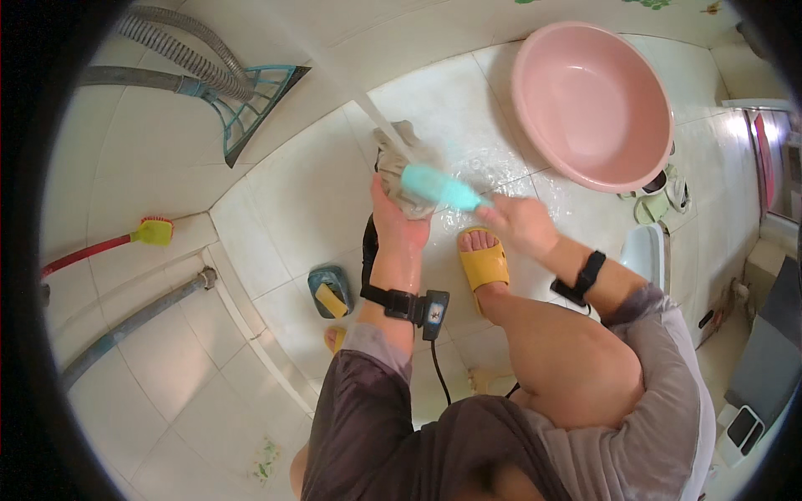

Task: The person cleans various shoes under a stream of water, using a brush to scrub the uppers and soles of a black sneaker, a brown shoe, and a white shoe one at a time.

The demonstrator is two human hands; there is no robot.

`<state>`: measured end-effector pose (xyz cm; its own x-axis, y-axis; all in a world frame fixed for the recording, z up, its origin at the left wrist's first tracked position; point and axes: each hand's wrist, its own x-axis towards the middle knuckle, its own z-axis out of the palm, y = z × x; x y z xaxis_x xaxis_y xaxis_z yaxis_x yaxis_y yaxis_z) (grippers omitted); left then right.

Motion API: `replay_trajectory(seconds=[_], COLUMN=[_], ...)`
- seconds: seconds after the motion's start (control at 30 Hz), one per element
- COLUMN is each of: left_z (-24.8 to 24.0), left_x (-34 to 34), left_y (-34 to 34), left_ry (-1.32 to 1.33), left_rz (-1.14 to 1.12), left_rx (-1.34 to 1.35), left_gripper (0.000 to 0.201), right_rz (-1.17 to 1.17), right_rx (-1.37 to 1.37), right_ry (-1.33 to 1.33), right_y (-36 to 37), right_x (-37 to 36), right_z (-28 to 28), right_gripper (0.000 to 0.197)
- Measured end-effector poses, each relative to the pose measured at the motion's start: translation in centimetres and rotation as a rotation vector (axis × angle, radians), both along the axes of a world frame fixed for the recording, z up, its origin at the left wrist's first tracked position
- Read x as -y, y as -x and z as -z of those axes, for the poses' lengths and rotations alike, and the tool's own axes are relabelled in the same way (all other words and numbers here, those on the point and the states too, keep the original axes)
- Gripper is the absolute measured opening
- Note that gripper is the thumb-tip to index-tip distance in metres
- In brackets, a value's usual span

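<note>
My left hand (399,219) is closed on what looks like a wet grey-beige shoe (393,150), held above the tiled floor. A turquoise scrubbing brush (447,189), smeared by motion, lies across the shoe's right side. Its handle end is gripped in my right hand (525,224). The bristles are hidden. From above, a stream of water (380,121) falls onto the shoe, and drops splash on the tiles to its right. Below and left of my left hand, a dark blue soap dish (314,288) on the floor holds a yellow bar of soap (331,301).
A large pink basin (585,108) rests on the floor at the far right. Beside it are light-coloured shoes (656,204). A blue corner rack (242,104) with grey hoses (180,50) is at the left wall. A yellow-green brush (152,231) with a red handle is below it.
</note>
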<state>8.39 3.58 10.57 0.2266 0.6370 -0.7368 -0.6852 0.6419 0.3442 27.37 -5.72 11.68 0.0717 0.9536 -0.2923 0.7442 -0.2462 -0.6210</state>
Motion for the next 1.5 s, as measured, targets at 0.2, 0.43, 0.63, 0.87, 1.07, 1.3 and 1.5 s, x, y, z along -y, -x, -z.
replay_trajectory(seconds=[0.2,0.43,0.63,0.87,1.07,1.3,1.5], left_z=[-0.7,-0.9,-0.1,-0.4,1.6,1.5,0.7], left_x=[1.1,1.4,2.1,2.0,2.4,1.6,0.1], left_y=[0.4,0.3,0.7,2.1,3.3,2.2,2.1], left_ry=[-0.044,-0.048,-0.015,0.025,0.09,0.012,-0.079], left_rz=[0.061,0.069,0.033,0.064,0.002,0.091,0.122], left_rx=[-0.004,0.045,0.062,0.055,0.162,0.13,0.076], left_gripper=[0.05,0.046,0.049,0.049,0.051,0.05,0.052], right_rz=[0.002,0.022,-0.094,-0.182,-0.396,-0.222,-0.093], right_rx=[0.051,0.063,0.021,0.03,0.091,0.077,0.02], right_ry=[0.043,0.021,-0.098,-0.128,-0.114,-0.254,-0.319], right_y=[-0.2,-1.1,-0.4,-0.5,1.1,0.2,-1.5], right_x=[-1.9,-1.8,-0.1,-0.1,0.0,-0.5,-1.5], right_z=[-0.3,0.3,0.4,0.1,-1.3,0.4,0.8], right_gripper=[0.037,0.037,0.038,0.041,0.041,0.036,0.034])
